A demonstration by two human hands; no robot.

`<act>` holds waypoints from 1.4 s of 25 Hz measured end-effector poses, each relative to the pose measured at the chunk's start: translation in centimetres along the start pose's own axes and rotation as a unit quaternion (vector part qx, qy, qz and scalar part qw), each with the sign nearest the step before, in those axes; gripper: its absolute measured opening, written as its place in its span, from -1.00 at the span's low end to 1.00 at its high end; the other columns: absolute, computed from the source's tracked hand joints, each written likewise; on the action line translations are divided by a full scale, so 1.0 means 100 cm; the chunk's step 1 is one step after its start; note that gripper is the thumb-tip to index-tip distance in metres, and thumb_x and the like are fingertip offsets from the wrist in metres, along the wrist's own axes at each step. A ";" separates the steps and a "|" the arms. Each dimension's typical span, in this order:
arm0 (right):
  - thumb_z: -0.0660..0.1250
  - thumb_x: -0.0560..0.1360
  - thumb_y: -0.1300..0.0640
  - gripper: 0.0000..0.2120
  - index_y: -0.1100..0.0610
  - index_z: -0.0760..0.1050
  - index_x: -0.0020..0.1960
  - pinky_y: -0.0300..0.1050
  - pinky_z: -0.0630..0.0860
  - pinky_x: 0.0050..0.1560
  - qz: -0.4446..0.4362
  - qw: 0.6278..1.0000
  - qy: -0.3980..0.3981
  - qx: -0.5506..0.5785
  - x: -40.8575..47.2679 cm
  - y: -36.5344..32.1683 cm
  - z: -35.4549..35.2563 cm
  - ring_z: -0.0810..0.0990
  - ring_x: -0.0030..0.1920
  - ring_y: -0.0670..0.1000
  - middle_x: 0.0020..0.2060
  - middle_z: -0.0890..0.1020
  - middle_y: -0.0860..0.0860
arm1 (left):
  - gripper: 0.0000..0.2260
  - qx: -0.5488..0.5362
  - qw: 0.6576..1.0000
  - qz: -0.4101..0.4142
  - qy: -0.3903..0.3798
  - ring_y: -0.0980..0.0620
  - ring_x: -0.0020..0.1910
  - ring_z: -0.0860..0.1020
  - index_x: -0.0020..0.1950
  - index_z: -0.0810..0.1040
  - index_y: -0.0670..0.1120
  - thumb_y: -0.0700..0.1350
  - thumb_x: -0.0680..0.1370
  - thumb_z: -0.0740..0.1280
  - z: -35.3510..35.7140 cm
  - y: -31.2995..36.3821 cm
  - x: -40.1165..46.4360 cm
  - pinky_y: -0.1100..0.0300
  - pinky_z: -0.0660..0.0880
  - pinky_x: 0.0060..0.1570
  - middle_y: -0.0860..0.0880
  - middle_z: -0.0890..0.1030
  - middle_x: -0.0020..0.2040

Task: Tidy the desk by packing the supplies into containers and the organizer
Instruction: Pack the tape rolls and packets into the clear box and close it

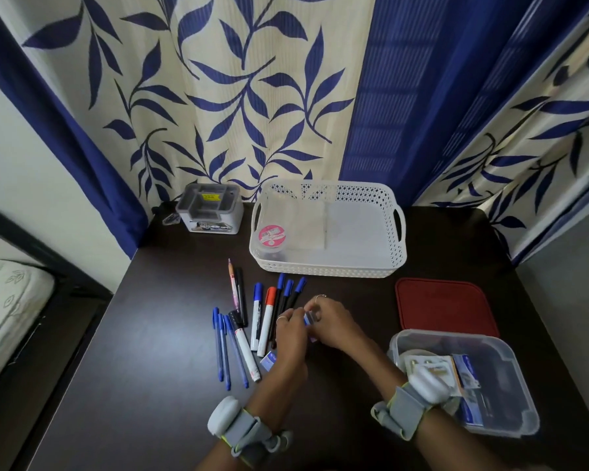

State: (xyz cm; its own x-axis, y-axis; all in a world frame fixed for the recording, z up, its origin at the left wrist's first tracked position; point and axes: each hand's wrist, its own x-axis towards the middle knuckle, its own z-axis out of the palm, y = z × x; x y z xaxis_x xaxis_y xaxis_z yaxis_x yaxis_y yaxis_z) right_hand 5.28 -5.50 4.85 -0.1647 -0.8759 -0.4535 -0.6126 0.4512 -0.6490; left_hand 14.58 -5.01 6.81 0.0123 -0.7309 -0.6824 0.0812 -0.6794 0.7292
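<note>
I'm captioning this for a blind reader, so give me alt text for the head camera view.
Over a dark desk, a person's left hand and right hand together hold a small blue-and-white box, beside a spread of pens and markers. A white basket, grey organizer, red lid and open clear container surround them.

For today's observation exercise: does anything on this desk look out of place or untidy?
Yes. The pens and markers lie loose, fanned at differing angles on the desk, and the red lid lies off the clear container.

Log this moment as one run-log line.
left hand: grips small box | right hand: grips same box | pens: loose on desk | organizer: untouched
</note>
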 end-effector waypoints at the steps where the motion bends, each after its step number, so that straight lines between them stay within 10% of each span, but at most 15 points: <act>1: 0.40 0.34 0.22 -0.71 0.09 0.52 0.05 0.03 0.61 -0.01 0.006 0.998 -0.008 0.058 -0.006 -0.001 -0.008 0.64 -0.11 0.07 -0.11 0.63 0.07 | -0.70 -0.003 1.000 0.002 -0.019 0.02 -0.41 0.40 0.22 0.41 -0.36 -0.20 0.59 0.09 0.003 0.002 -0.003 0.36 0.35 -0.60 -0.22 0.49 -0.29; 6: 0.35 0.40 0.35 -0.76 0.03 0.53 -0.07 0.12 0.65 -0.08 -0.018 0.977 -0.037 0.211 -0.040 0.005 -0.050 0.64 -0.14 0.05 -0.20 0.63 0.03 | -0.68 0.004 0.994 0.026 -0.110 -0.01 -0.18 0.59 -0.16 0.60 -0.10 -0.18 0.61 0.07 0.035 0.008 -0.029 0.23 0.51 -0.35 -0.07 0.65 -0.17; 13: 0.19 0.51 0.40 -0.68 0.09 0.48 0.15 -0.05 0.60 -0.02 -0.011 0.967 -0.003 0.253 -0.083 0.039 -0.094 0.60 0.00 0.03 0.00 0.60 0.09 | -0.70 0.023 0.979 0.003 -0.202 0.00 -0.23 0.59 0.05 0.57 -0.22 -0.14 0.62 0.08 0.073 0.001 -0.059 0.18 0.53 -0.25 -0.18 0.63 -0.10; 18: 0.34 0.49 0.27 -0.71 0.13 0.50 0.20 0.03 0.57 0.13 0.001 0.970 0.154 0.190 -0.112 0.065 -0.107 0.60 0.08 0.03 0.10 0.60 0.08 | -0.73 0.037 0.960 -0.025 -0.277 0.14 -0.37 0.59 -0.11 0.58 -0.14 -0.12 0.61 0.12 0.100 -0.010 -0.082 0.33 0.49 -0.34 -0.03 0.63 -0.32; 23: 0.40 0.43 0.25 -0.64 0.05 0.45 0.19 -0.14 0.59 -0.02 0.063 0.971 0.195 0.121 -0.137 0.092 -0.112 0.60 0.04 -0.04 0.04 0.60 0.00 | -0.80 0.053 0.951 -0.084 -0.294 0.08 -0.20 0.55 0.01 0.54 -0.15 -0.10 0.61 0.15 0.119 -0.023 -0.099 0.25 0.49 -0.14 -0.09 0.60 -0.11; 27: 0.39 0.45 0.21 -0.69 0.11 0.40 0.15 -0.34 0.40 -0.29 0.173 0.967 0.184 0.038 -0.146 0.119 -0.116 0.52 -0.09 -0.06 -0.03 0.53 0.00 | -0.86 0.090 0.949 -0.112 -0.282 0.00 0.02 0.54 -0.02 0.50 -0.11 -0.09 0.59 0.20 0.123 -0.032 -0.100 0.22 0.48 -0.04 -0.12 0.56 0.05; 31: 0.36 0.48 0.16 -0.74 0.17 0.42 0.13 -0.20 0.36 -0.14 0.248 0.956 0.149 -0.052 -0.146 0.143 -0.109 0.49 -0.10 -0.02 0.06 0.58 0.08 | -0.79 0.107 0.947 -0.103 -0.285 -0.06 0.24 0.50 0.17 0.45 -0.12 -0.06 0.60 0.18 0.116 -0.032 -0.096 0.12 0.43 0.22 -0.13 0.53 0.19; 35: 0.32 0.50 0.21 -0.90 0.17 0.42 -0.01 -0.19 0.36 -0.10 0.280 0.947 0.121 -0.095 -0.134 0.152 -0.095 0.57 0.10 0.09 0.10 0.58 0.13 | -0.86 0.094 0.947 -0.095 -0.293 0.05 0.01 0.53 0.02 0.48 -0.09 -0.10 0.60 0.16 0.111 -0.029 -0.089 0.22 0.49 0.01 -0.06 0.53 -0.02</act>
State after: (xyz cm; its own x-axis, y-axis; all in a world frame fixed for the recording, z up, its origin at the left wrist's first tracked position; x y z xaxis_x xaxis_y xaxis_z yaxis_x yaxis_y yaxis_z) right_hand -9.14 11.50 6.84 -0.6642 -0.5321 -0.5251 -0.5013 0.8381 -0.2152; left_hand 3.15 2.79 11.37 -0.5442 -0.4669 -0.6970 -0.1523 -0.7621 0.6293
